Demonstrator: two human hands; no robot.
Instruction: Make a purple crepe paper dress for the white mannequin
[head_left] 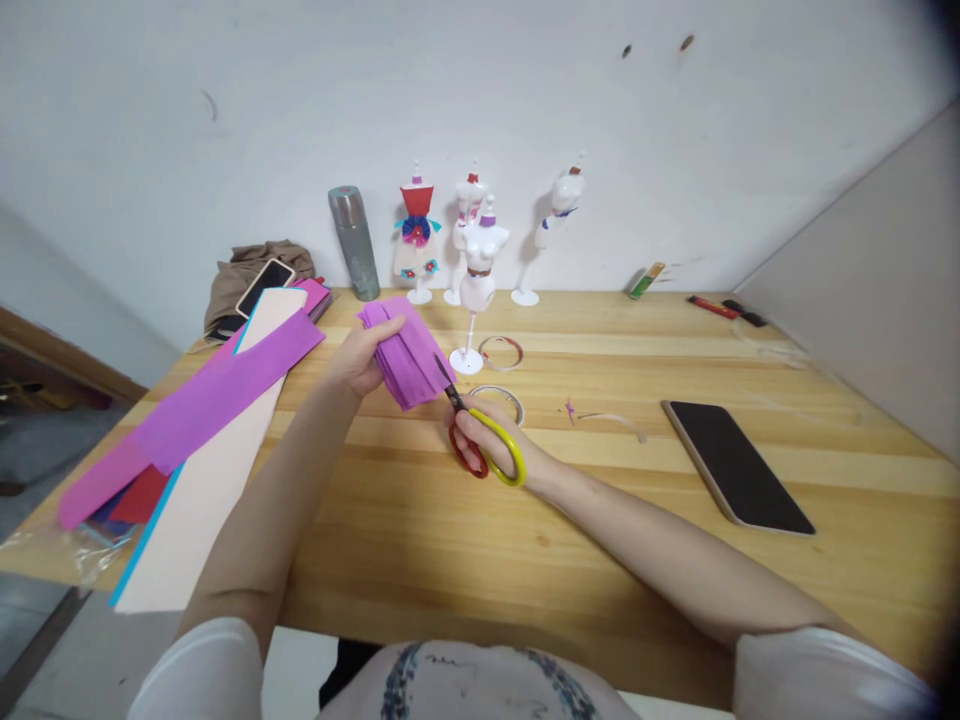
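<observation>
A folded, layered piece of purple paper (409,355) is pinched in my left hand (367,355), above the middle of the table. My right hand (487,440) grips scissors (506,455) with one yellow and one red handle loop. Their dark blades reach the paper's right end. Just behind stands a small white mannequin (480,285) with a purple neck band and a brown waist band. Two rolls of tape lie near its base, the closer one (510,393) partly behind my right hand.
Sheets of coloured paper (232,395) cover the table's left side, beside a brown cloth (251,262) and a phone. A flask (355,243) and more mannequins (417,230) line the wall. A large phone (735,465) lies right on the wooden table (600,340).
</observation>
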